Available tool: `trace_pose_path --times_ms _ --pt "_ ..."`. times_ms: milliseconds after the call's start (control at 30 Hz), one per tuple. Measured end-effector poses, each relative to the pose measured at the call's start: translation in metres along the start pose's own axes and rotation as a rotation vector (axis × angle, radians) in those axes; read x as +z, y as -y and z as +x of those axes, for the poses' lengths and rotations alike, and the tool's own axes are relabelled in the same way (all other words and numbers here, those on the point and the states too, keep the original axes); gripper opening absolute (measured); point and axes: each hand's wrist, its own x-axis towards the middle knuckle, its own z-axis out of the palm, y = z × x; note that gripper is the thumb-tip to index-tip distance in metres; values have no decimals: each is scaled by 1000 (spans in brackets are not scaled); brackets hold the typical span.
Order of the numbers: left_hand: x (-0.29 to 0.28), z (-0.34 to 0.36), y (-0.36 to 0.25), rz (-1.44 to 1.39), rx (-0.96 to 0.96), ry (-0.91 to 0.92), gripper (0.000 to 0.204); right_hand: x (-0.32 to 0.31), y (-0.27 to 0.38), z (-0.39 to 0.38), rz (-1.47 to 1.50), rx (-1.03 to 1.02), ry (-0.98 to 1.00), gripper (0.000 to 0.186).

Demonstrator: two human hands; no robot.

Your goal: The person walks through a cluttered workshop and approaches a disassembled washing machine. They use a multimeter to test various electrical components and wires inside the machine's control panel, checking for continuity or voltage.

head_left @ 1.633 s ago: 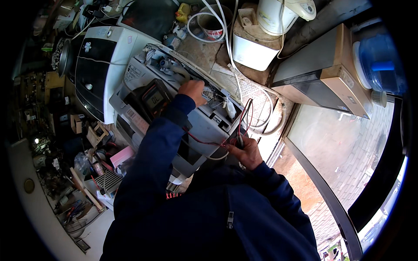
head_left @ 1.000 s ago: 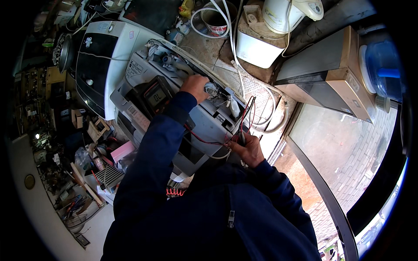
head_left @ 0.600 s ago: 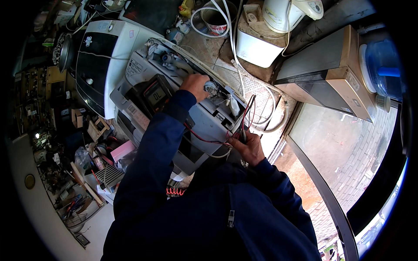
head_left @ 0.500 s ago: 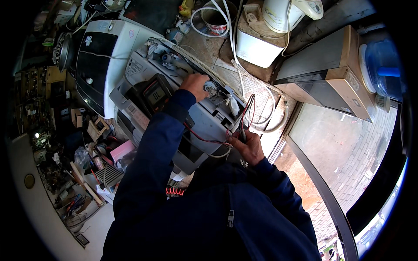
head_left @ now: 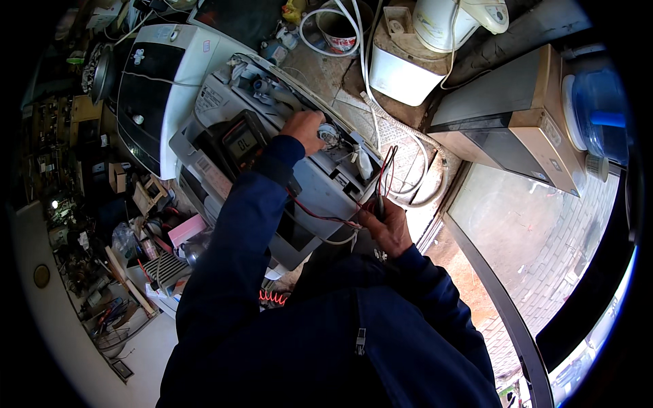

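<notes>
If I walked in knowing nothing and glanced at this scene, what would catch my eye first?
Most likely the opened grey appliance in the middle, with a multimeter resting on it, screen lit. The person's left hand reaches to a small round part near its top, while the right hand pinches red and black wires at its right edge. Behind stand a white machine at upper left and a blue water bottle far right.

Daylight is falling across a paved floor of pale grey and reddish bricks (head_left: 544, 224) on the right. A brown and grey box-shaped cabinet (head_left: 517, 129) is standing beside a blue plastic water bottle (head_left: 598, 115). A white plastic kettle-like container (head_left: 449, 20) is sitting on a white box (head_left: 401, 68). Cluttered shelves of small parts (head_left: 102, 224) are crowding the dim left side.
</notes>
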Motion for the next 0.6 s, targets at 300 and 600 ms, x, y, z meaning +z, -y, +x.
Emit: trace_pose_path --times_ms 300,600 --pt "-2 3 9 -71 43 42 56 -13 2 19 176 -52 -29 17" --pt "-3 -2 4 -33 58 4 54 -25 6 55 163 -57 -38 13"
